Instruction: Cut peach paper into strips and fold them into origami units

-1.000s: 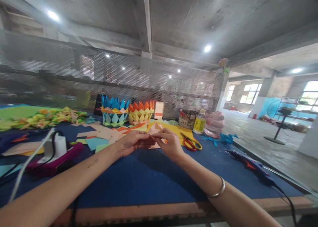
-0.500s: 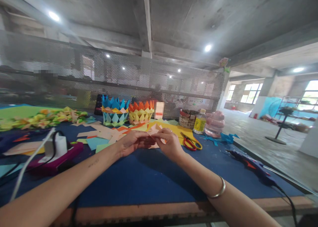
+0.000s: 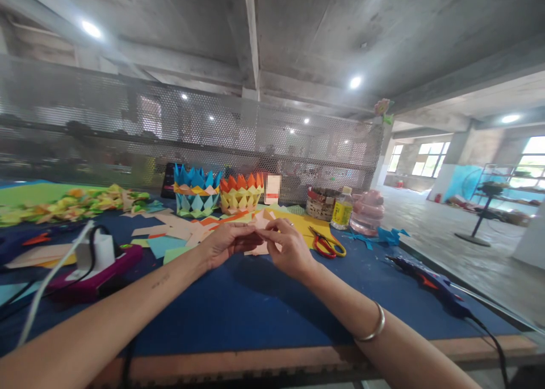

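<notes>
My left hand [image 3: 227, 242] and my right hand [image 3: 289, 247] meet fingertip to fingertip above the table's middle. Both are closed in a pinch on a small piece of peach paper [image 3: 264, 221], mostly covered by the fingers. More peach paper lies just behind and below the fingertips, so the held piece's edges are hard to make out. Beside my right hand, red-and-yellow-handled scissors [image 3: 327, 244] rest partly on a yellow sheet [image 3: 315, 225]. Left of my left hand are loose strips of coloured paper [image 3: 170, 230].
Behind my hands stand a blue-tipped folded-paper basket [image 3: 197, 190] and an orange-tipped one [image 3: 242, 193]. A yellow-labelled bottle [image 3: 342, 210] and a pink jar [image 3: 367, 213] are at back right. A glue gun [image 3: 434, 284] lies right; a purple power strip [image 3: 102, 270] with cables sits left.
My fingers have shifted slightly against each other at the paper, the right fingertips moving a little. More peach paper shows below them. Everything else on the table stays put.
</notes>
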### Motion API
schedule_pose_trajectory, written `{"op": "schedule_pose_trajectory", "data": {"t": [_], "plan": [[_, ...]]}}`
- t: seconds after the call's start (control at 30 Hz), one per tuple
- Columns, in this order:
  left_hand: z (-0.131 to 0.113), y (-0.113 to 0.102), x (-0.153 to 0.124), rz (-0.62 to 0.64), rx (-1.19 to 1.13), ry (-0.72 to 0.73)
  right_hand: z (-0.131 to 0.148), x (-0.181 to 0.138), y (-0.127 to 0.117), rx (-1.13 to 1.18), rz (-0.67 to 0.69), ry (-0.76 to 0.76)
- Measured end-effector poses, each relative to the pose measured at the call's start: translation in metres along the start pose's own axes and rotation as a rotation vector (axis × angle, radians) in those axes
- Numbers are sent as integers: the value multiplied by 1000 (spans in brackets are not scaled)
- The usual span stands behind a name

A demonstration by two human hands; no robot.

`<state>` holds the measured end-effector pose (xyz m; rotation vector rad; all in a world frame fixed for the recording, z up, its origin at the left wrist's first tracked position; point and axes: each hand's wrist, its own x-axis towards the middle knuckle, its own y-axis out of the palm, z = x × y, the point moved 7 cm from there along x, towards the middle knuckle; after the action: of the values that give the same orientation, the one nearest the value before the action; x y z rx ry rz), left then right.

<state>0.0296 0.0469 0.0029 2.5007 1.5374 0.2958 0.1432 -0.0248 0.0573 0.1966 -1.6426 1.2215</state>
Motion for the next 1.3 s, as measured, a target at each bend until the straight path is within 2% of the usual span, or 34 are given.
{"op": "schedule_pose_trajectory", "data": {"t": [0.07,0.13,0.2,0.27,0.33,0.37,0.47,0.53,0.87,1.07,1.3], "plan": [[-4,-3,-1,-61,28,33,2,1,-3,37,-19,9],[-7,-7,-1,-126,53,73,-4,2,-7,91,-88,115],[-11,-9,-2,-172,62,114,-21,-1,-10,178,-192,357],[-13,-8,-2,-183,68,148,-42,-10,-4,349,-247,662],[-13,-6,-3,-177,93,167,-53,-18,12,583,-201,870],[-13,-5,-4,-172,116,175,-54,-20,20,691,-165,913],[-13,1,-5,-142,205,197,-47,-17,28,903,-136,867],[-12,6,-6,-111,251,208,-44,-15,27,932,-160,809],[-12,8,-8,-95,172,107,-54,-14,20,652,-74,785],[-6,8,-6,-63,134,57,-49,-13,23,697,-22,771],[-10,1,-6,-162,255,123,-52,-17,26,682,-2,816]]}}
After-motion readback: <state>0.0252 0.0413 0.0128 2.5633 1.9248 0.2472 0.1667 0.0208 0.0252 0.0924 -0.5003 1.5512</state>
